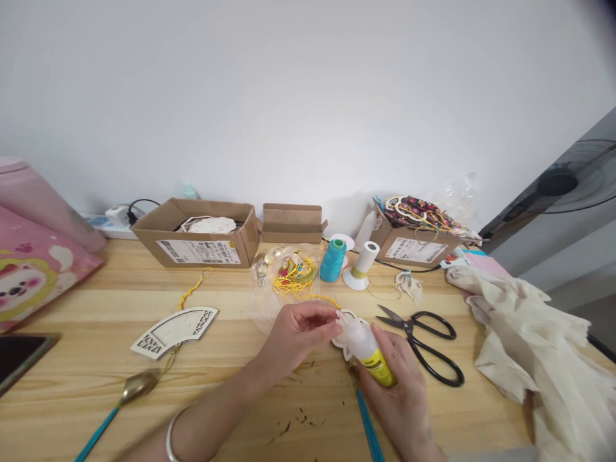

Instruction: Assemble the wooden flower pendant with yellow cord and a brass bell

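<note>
My right hand is wrapped round a glue bottle, whitish with a yellow label, tilted with its nozzle to the upper left. At that nozzle the fingertips of my left hand are pinched together; whether a small cap is between them I cannot tell. Beneath the bottle lies a pale cut-out ornament, mostly covered, with a yellow cord above and a teal tassel below. A fan-shaped wooden ornament rests to the left, joined by cord to a gold bead and another teal tassel.
Black-handled scissors lie right of my hands, near a crumpled beige cloth. Behind stand a teal thread spool, a white spool, yellow cords, and cardboard boxes along the wall. A pink bag is at left.
</note>
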`<state>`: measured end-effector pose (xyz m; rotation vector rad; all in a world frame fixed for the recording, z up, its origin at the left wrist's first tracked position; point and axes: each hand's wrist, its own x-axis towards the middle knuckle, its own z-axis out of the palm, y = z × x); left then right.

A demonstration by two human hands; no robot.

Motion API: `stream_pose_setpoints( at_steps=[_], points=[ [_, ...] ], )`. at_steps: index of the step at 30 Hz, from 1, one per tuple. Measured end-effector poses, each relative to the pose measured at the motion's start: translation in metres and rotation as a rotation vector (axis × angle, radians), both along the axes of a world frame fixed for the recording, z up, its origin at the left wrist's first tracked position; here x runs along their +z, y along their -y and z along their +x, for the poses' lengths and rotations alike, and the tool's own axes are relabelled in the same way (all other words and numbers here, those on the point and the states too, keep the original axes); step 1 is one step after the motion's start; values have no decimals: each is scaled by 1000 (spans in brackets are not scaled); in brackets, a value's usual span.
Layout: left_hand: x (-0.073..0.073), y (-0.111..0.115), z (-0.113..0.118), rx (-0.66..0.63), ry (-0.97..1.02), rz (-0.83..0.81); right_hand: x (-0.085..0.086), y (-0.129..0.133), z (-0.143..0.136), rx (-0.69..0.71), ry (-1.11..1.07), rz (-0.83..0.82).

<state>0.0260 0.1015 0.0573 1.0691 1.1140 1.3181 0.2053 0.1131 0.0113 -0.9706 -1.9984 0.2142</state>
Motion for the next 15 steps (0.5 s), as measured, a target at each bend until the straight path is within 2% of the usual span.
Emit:
stream_pose_setpoints(
  at_steps=[9, 15],
  points=[
    [-1, -1, 2, 83, 14, 8, -8, -2, 1, 59, 18, 34],
    [-2, -1, -1, 58, 9, -4, -3, -1, -1, 83, -21, 11]
  ],
)
